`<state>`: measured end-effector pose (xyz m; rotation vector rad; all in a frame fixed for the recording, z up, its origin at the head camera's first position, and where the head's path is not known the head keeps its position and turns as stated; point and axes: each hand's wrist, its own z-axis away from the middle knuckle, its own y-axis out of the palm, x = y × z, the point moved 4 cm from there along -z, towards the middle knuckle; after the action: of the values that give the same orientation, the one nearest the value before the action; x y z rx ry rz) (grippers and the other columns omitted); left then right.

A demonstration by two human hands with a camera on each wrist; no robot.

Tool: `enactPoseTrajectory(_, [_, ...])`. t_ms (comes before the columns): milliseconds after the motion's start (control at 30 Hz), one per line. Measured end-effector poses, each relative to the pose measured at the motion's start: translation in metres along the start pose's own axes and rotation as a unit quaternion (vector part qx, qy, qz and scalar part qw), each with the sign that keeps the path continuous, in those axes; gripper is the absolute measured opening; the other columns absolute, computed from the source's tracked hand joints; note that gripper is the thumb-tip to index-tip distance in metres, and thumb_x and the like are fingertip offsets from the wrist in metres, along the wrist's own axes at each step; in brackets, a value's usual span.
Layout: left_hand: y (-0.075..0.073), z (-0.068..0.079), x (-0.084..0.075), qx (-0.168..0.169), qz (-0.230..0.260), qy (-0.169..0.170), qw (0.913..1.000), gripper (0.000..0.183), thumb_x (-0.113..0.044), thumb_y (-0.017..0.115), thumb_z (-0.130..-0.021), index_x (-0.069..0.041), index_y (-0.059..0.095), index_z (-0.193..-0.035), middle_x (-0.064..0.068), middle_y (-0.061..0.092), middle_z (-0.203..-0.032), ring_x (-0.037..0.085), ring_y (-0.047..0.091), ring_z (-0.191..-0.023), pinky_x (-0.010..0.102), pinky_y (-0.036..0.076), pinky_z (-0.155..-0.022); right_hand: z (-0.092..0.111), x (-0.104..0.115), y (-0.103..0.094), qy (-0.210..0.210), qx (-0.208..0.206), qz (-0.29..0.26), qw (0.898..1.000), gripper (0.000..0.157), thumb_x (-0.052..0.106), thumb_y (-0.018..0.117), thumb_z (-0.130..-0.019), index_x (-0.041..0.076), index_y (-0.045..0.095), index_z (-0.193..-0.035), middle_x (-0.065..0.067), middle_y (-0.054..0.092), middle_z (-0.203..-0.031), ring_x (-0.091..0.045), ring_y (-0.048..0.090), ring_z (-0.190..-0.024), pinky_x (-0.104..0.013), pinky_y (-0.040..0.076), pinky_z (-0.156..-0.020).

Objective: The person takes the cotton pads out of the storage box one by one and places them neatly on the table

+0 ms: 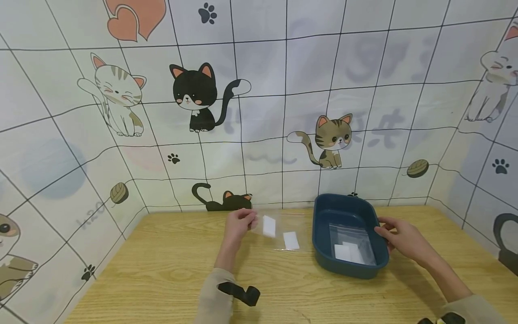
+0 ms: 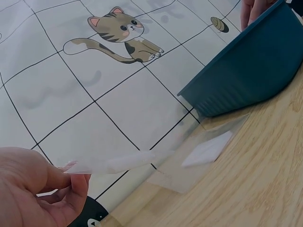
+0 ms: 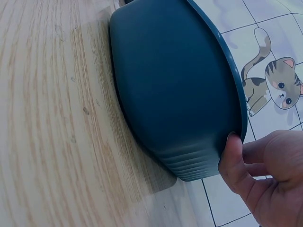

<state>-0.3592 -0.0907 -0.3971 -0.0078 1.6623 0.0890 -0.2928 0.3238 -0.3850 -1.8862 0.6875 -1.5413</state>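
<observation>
My left hand pinches the left edge of a clear plastic bag between thumb and fingers. That edge is raised, while the far end slopes down to the table beside the basin. Two white rectangular pieces show in the bag. On the right, my right hand grips the rim of a dark blue plastic basin; in the right wrist view the thumb lies against the rim. Inside the basin rests another clear zip bag with white pieces in it.
Both hands work over a light wood-grain table. Behind it and at both sides hangs a white gridded covering printed with cartoon cats. Black straps sit round both sleeves.
</observation>
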Motion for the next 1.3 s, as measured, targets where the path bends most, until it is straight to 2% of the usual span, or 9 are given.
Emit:
enactPoseTrajectory(167, [-0.005, 0.0, 0.003, -0.011, -0.004, 0.001, 0.9999, 0.018, 0.007, 0.064, -0.095, 0.02, 0.066, -0.108, 0.019, 0.068, -0.09, 0.01, 0.061, -0.068, 0.019, 0.052, -0.062, 0.0, -0.001, 0.0, -0.002, -0.001, -0.001, 1.0, 0.052, 0.015, 0.053, -0.107, -0.023, 0.038, -0.139, -0.026, 0.065, -0.107, -0.017, 0.06, -0.06, -0.034, 0.055, -0.057])
enactPoseTrajectory(500, [-0.01, -0.002, 0.011, -0.042, -0.066, -0.002, 0.9969, 0.018, 0.005, 0.064, -0.095, 0.017, 0.067, -0.108, 0.016, 0.069, -0.086, 0.009, 0.061, -0.066, 0.018, 0.051, -0.059, 0.0, -0.002, 0.0, 0.001, -0.002, 0.002, 1.0, 0.052, 0.016, 0.052, -0.107, -0.022, 0.039, -0.139, -0.026, 0.065, -0.108, -0.017, 0.06, -0.06, -0.034, 0.055, -0.057])
enactPoseTrajectory(833, [-0.017, -0.003, 0.015, -0.06, -0.084, -0.003, 0.9947, 0.015, 0.005, 0.065, -0.094, 0.017, 0.068, -0.103, 0.017, 0.069, -0.084, 0.009, 0.062, -0.066, 0.018, 0.052, -0.059, -0.001, -0.001, 0.0, 0.001, 0.003, 0.006, 1.0, 0.052, 0.017, 0.051, -0.107, -0.022, 0.038, -0.139, -0.027, 0.065, -0.108, -0.017, 0.061, -0.06, -0.035, 0.055, -0.058])
enactPoseTrajectory(1100, [-0.021, -0.003, 0.016, -0.088, -0.155, -0.005, 0.984, 0.015, 0.001, 0.066, -0.094, 0.012, 0.071, -0.102, 0.013, 0.067, -0.081, 0.016, 0.062, -0.066, 0.016, 0.045, -0.053, 0.0, 0.0, 0.0, 0.005, 0.004, 0.004, 1.0, 0.053, 0.017, 0.052, -0.107, -0.022, 0.038, -0.14, -0.028, 0.065, -0.109, -0.018, 0.061, -0.061, -0.035, 0.054, -0.058])
enactPoseTrajectory(1300, [-0.024, -0.003, 0.015, -0.106, -0.194, -0.006, 0.9752, 0.012, -0.001, 0.068, -0.093, 0.008, 0.074, -0.098, 0.011, 0.067, -0.079, 0.014, 0.06, -0.066, 0.018, 0.047, -0.056, 0.0, 0.0, 0.0, 0.005, 0.004, 0.001, 1.0, 0.052, 0.016, 0.052, -0.107, -0.022, 0.038, -0.14, -0.028, 0.064, -0.11, -0.018, 0.061, -0.061, -0.035, 0.055, -0.058])
